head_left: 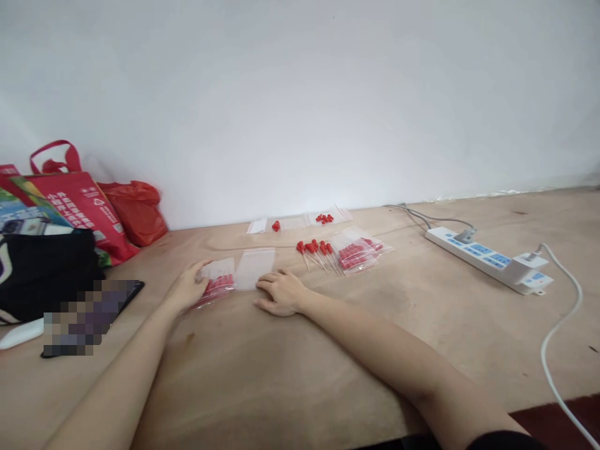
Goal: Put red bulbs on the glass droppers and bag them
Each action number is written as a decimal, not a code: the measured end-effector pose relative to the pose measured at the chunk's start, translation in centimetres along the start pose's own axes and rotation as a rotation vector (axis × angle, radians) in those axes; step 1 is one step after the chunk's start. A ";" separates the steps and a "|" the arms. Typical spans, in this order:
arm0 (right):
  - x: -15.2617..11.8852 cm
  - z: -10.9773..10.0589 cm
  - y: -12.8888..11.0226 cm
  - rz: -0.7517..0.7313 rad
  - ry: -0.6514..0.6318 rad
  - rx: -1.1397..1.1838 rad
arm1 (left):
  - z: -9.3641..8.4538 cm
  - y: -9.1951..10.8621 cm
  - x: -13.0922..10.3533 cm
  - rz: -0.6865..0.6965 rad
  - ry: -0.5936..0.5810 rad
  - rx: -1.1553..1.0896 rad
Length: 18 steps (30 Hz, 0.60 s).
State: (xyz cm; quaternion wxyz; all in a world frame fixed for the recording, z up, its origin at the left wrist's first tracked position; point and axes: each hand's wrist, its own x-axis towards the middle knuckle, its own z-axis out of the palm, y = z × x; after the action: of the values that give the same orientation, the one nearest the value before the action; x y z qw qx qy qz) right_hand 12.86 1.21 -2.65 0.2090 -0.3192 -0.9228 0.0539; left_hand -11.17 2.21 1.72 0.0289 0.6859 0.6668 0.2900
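My left hand [190, 286] rests on the left edge of a clear zip bag [219, 269] with red pieces in it. Its fingers are slightly apart. An empty-looking clear bag [254, 269] lies flat beside it. My right hand [282, 292] is on the table at that bag's lower right, fingers spread, with nothing seen in it. Behind it lie several red-headed thin sticks [321, 250] and a fuller bag of red pieces [359, 253]. Farther back, more red pieces [324, 218] and a single red piece [276, 225] lie on clear bags.
A white power strip [487, 259] with plugs and cables sits at the right. Red bags [89, 209], a black bag [49, 272] and a phone-like dark object [96, 315], partly pixelated, occupy the left. A pale wall [300, 106] rises behind the wooden table [262, 375].
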 end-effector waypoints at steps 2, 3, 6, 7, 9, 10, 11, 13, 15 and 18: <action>-0.9 -0.3 0.7 0.029 0.007 -0.001 | 0.1 0.3 -0.1 0.043 0.079 0.141; -1.5 -0.6 1.1 0.040 0.015 0.002 | 0.2 0.7 -0.3 0.078 0.139 0.193; -3.5 -1.6 2.1 0.040 0.035 0.013 | 1.4 3.2 -1.4 0.260 0.193 0.185; -4.2 -1.9 2.3 0.035 0.042 0.015 | 2.1 4.2 -1.9 0.345 0.109 0.153; -5.6 -2.5 2.7 0.028 0.055 0.018 | 3.6 6.3 -3.0 0.468 -0.048 0.121; -6.2 -2.8 2.9 0.027 0.061 0.020 | 4.4 7.1 -3.5 0.471 -0.108 0.119; -6.9 -3.1 3.0 0.028 0.067 0.023 | 5.2 7.8 -3.8 0.445 -0.152 0.127; -8.0 -3.5 3.2 0.032 0.081 0.029 | 6.3 8.6 -4.2 0.367 -0.200 0.150; -8.9 -3.9 3.4 0.025 0.104 0.028 | 6.9 8.8 -4.2 0.331 -0.221 0.156; -9.5 -4.0 3.6 0.031 0.180 -0.002 | 7.2 8.7 -4.0 0.394 -0.215 0.121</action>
State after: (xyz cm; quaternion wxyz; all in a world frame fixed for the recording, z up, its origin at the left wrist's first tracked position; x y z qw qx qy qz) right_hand 23.36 -1.92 -3.18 0.2899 -0.3371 -0.8953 0.0272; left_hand 0.04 0.02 -1.93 0.0016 0.8302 0.5294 0.1749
